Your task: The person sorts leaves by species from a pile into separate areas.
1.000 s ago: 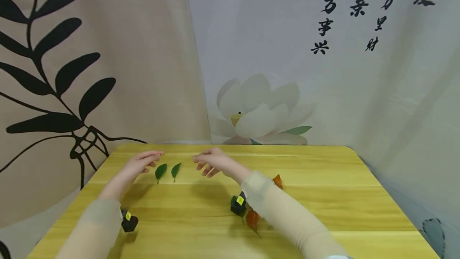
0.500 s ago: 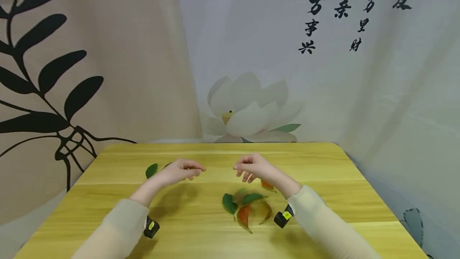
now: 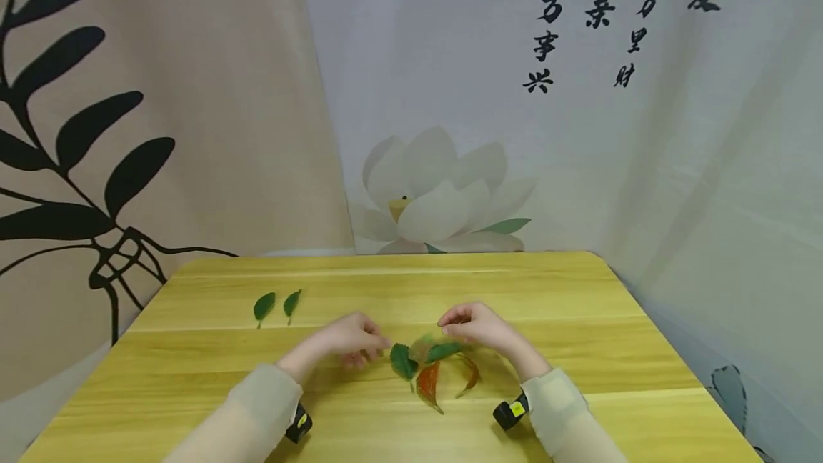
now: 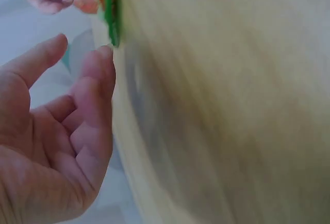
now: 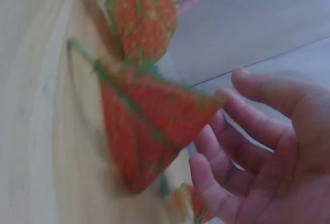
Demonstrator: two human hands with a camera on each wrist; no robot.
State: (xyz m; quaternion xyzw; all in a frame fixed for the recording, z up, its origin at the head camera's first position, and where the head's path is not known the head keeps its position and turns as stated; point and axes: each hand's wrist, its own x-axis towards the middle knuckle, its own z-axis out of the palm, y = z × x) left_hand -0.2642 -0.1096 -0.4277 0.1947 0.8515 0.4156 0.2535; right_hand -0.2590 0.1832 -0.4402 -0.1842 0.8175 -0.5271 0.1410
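My left hand point(image 3: 355, 338) hovers over the table just left of a toothed green leaf point(image 3: 403, 361). In the left wrist view its fingers point(image 4: 93, 116) are bent loosely, thumb apart, with nothing between them. My right hand point(image 3: 481, 325) is above the right side of the leaf group, near a second green leaf point(image 3: 445, 351). A red-orange leaf point(image 5: 154, 118) stands in front of its fingertips in the right wrist view; I cannot tell whether they touch. In the head view, a curled red leaf point(image 3: 428, 383) and a curved brownish-red leaf point(image 3: 472, 375) lie below a pale yellow-green leaf point(image 3: 421, 346).
Two small green leaves, one left point(image 3: 264, 306) and one right point(image 3: 292, 304), lie apart at the table's far left. The yellow wooden table point(image 3: 559, 291) ends at a printed curtain point(image 3: 418, 106). Dark cameras sit on both wrists.
Both hands came rightward from the two far-left leaves to the leaf group and lowered. The two green leaves are uncovered again; the orange leaf behind the right hand is now hidden.
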